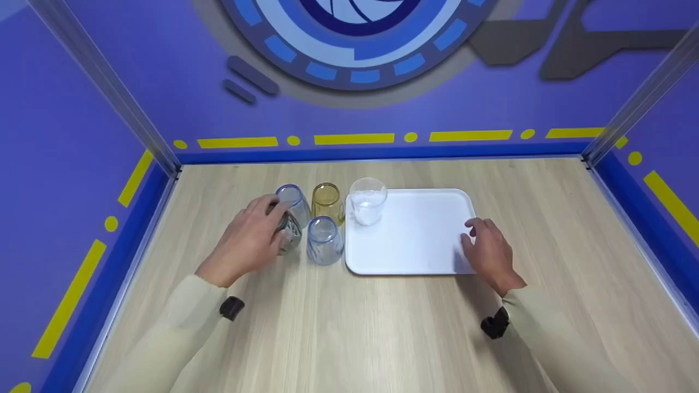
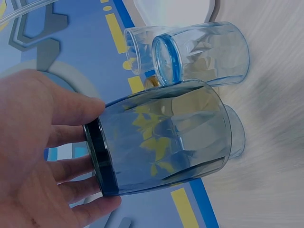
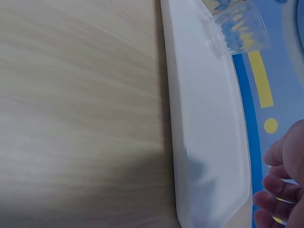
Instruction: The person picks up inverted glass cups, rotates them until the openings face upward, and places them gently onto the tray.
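Note:
My left hand [image 1: 248,234] grips a dark grey-tinted glass [image 2: 166,137] by its thick base, thumb on one side and fingers on the other. The glass is upside down, left of the other glasses. Close by stand a blue-rimmed glass [image 1: 324,243], a second bluish glass [image 1: 295,204] behind it and an amber glass [image 1: 327,203], all bottom up. A clear glass [image 1: 369,202] stands upright on the left part of the white tray [image 1: 415,234]. My right hand [image 1: 489,251] hovers at the tray's right edge, fingers loosely bent, holding nothing.
The wooden table [image 1: 382,327] is bounded by a purple-blue back wall [image 1: 349,120] and side walls with yellow marks. Dark wrist devices [image 1: 232,308] sit under both forearms.

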Available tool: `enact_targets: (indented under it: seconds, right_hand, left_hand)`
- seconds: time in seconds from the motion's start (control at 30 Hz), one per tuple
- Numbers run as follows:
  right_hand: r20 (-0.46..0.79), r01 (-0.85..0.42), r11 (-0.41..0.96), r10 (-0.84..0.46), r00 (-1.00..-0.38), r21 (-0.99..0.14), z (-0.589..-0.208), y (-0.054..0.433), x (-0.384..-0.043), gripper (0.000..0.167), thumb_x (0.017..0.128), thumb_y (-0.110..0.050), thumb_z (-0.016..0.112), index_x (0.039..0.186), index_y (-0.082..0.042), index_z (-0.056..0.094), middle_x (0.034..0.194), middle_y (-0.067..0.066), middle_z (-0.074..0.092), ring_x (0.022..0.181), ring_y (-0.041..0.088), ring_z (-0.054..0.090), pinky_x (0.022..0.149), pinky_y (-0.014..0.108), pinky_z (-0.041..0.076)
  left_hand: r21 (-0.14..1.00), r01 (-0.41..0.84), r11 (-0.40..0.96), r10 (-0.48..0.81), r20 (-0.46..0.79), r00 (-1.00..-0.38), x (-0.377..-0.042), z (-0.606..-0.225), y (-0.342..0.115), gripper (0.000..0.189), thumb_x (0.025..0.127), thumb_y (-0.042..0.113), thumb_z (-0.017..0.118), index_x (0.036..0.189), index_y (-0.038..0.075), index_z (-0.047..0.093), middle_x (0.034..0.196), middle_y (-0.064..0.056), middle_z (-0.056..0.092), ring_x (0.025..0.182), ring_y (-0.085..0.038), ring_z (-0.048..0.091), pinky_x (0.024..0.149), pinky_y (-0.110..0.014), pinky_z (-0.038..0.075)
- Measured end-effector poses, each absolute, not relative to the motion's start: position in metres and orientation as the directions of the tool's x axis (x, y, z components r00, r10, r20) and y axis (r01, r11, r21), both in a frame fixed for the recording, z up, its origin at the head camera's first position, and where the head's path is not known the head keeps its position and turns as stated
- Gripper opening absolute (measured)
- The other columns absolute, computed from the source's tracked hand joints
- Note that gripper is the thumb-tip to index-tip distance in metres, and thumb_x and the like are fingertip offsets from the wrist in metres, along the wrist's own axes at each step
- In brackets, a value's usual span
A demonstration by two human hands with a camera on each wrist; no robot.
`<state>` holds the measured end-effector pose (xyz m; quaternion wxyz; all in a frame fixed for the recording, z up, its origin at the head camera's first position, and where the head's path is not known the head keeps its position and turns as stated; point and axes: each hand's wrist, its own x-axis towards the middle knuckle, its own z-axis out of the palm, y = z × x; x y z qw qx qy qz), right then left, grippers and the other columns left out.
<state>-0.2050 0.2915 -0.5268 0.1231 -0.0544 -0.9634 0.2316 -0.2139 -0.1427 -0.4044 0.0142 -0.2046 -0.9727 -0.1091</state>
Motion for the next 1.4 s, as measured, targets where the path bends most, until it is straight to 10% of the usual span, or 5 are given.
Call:
enact_targets:
  seconds: [1.4]
  right_hand:
    - [0.237, -0.033, 0.846, 0.111, -0.965, -0.532, -0.507, 0.264, -0.198, 0.022, 0.090, -0.012, 0.063, 0.110, -0.002, 0.064, 0.093, 0.011, 0.059, 0.080, 0.024, 0.056, 0.066, 0.034, 0.042]
  left_hand:
    - [0.188, 0.514, 0.837, 0.490, 0.162, -0.857, -0.214, -0.392, -0.123, 0.048, 0.092, 0.020, 0.063, 0.137, 0.008, 0.051, 0.141, -0.018, 0.047, 0.133, -0.035, 0.044, 0.109, -0.052, 0.039]
